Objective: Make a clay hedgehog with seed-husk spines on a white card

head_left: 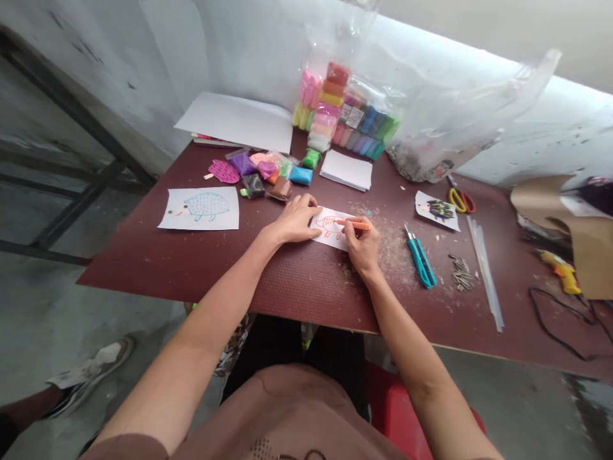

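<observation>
The left hand [294,220] lies flat and open on a small white paper [338,229], holding it down on the dark red table [306,281], while the right hand [361,244] pinches an orange pen [353,224] with its tip near the orange animal drawing [328,225]. The paper sits between the hands, right in front of the person, with a blue dotted hedgehog picture [198,209] to the left and little bags of soft clay [268,167] farther on. To draw well, it helps to hold the paper very still and move the pen slowly, pressing lightly and evenly.
</observation>
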Demonstrator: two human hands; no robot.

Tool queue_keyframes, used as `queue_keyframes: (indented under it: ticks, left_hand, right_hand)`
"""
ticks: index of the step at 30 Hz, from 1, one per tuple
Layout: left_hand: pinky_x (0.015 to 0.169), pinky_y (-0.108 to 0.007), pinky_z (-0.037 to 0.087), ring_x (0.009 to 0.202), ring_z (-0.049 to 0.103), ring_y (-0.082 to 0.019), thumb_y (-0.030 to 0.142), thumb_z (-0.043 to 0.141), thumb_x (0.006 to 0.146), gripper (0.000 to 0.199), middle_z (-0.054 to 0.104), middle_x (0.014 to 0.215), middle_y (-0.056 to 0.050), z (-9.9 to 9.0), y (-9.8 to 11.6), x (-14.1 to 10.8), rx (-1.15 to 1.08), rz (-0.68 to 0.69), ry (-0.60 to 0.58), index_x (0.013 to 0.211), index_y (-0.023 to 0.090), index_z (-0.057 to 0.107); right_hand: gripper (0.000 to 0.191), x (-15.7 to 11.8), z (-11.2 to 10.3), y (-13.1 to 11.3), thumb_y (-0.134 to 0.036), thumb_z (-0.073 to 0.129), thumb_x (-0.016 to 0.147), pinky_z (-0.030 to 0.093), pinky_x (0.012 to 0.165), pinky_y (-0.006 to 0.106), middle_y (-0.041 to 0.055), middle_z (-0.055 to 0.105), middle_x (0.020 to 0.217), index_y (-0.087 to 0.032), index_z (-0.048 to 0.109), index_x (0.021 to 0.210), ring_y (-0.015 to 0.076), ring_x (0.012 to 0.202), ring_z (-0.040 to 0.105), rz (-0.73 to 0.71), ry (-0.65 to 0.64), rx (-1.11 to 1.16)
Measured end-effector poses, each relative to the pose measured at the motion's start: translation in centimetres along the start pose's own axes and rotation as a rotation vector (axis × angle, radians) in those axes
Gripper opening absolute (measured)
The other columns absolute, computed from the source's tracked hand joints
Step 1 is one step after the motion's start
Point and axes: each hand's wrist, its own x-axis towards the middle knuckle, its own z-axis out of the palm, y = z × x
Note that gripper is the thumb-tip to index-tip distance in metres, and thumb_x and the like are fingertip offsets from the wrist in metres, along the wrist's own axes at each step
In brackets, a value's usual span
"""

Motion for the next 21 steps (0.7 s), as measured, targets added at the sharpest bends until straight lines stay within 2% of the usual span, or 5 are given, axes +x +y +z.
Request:
queue_keyframes:
  ticks: [9,19,21]
  left_hand:
    - [0.115,-0.049,0.042,0.128,0.051,-0.035,0.040,0.066,0.081,0.050,0.053,0.138,-0.015,-0.12,0.16,-0.04,0.006,-0.008,-0.011,0.125,0.017,0.071]
    - [0.115,-0.048,0.041,0.128,0.050,-0.034,0.041,0.066,0.081,0.049,0.053,0.137,-0.013,-0.10,0.06,-0.03,-0.002,-0.005,-0.010,0.125,0.020,0.071]
    - [0.114,-0.049,0.042,0.127,0.050,-0.034,0.042,0.067,0.081,0.049,0.053,0.137,-0.012,-0.05,0.00,0.00,-0.004,-0.003,-0.008,0.125,0.021,0.071]
  right_hand:
    - [0.028,0.03,0.11,0.00,-0.036,0.060,0.095,0.045,0.062,0.032,0.0055,0.073,0.085,-0.019,0.080,0.085,0.0147,0.063,0.058,-0.018,0.027,0.042]
    - [0.028,-0.12,0.06,-0.05,-0.036,0.061,0.094,0.045,0.061,0.031,0.0059,0.074,0.086,-0.020,0.081,0.083,0.0142,0.063,0.056,-0.007,-0.006,0.034]
    - [0.028,-0.08,0.12,0.08,-0.037,0.061,0.094,0.045,0.061,0.031,0.0055,0.074,0.085,-0.020,0.080,0.083,0.0147,0.064,0.058,-0.011,0.026,0.039]
